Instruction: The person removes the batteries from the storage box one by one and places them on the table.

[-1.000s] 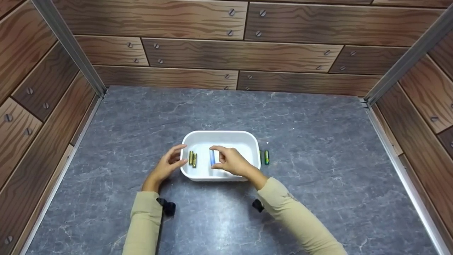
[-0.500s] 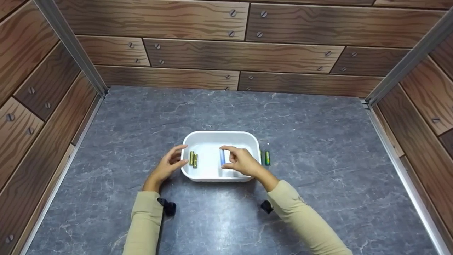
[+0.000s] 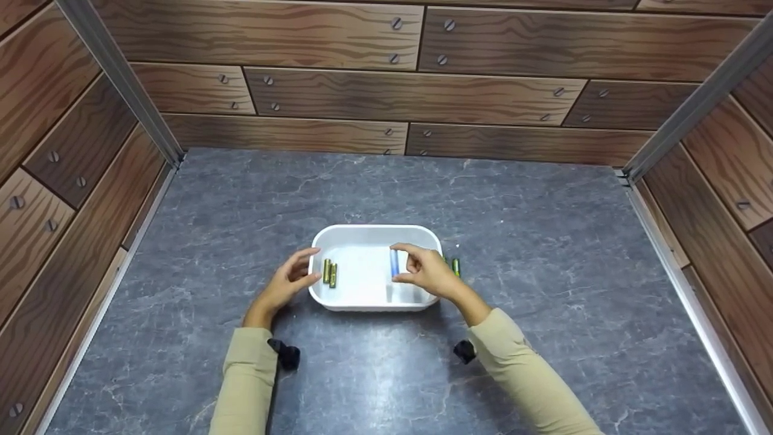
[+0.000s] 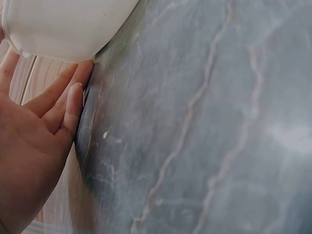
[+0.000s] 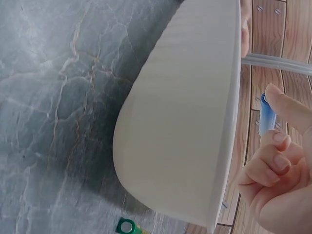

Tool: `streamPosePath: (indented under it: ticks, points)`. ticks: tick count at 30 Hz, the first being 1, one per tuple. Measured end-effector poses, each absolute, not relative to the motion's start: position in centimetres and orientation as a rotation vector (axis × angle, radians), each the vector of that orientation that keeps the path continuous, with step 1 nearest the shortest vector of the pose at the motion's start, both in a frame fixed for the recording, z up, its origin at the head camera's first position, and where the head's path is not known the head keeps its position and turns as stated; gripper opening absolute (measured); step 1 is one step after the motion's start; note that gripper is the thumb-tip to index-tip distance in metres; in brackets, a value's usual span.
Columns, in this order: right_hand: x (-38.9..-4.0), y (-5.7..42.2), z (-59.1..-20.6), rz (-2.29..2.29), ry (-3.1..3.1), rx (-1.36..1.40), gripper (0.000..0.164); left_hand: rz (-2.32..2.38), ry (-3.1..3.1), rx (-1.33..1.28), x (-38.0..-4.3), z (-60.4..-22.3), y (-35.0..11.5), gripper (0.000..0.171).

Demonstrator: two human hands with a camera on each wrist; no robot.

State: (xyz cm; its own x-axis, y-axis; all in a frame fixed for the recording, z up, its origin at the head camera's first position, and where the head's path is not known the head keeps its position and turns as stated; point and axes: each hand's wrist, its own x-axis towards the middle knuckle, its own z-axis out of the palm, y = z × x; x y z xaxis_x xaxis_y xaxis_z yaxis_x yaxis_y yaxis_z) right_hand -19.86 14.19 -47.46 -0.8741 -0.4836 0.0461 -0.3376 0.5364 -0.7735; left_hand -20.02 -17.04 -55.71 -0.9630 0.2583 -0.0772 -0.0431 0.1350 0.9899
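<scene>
A blue-and-white battery [image 3: 395, 264] is pinched end to end between the thumb and finger of my right hand [image 3: 430, 272], upright in the head view and raised over the right half of a white plastic tub [image 3: 377, 306]. The blue battery [image 5: 267, 116] shows above the rim level in the right wrist view, its other fingers curled beneath. My left hand [image 3: 291, 279] rests at the tub's left rim with relaxed fingers; the left wrist view shows its fingers [image 4: 73, 105] extended against the tub's side. Two gold-green batteries [image 3: 330, 273] lie side by side at the tub's left end.
Outside the tub's right side, green batteries [image 3: 456, 267] lie on the grey marbled table [image 3: 386, 368], partly hidden by the right hand and rim. Wood-patterned walls [image 3: 338, 93] with metal corner posts [image 3: 115, 78] enclose the back and sides.
My right hand has moved rightward across the tub, carrying the blue battery from near the middle to the right half. The left hand, tub and gold-green batteries have stayed put.
</scene>
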Motion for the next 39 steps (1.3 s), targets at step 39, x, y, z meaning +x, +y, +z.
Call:
streamPosePath:
  ticks: [39]
  points:
    - [-19.9, 20.1, -47.7, -1.442, 2.565, -0.547, 0.058, 1.907, 2.197, 0.219, -20.0, -55.7, -17.0, 0.055]
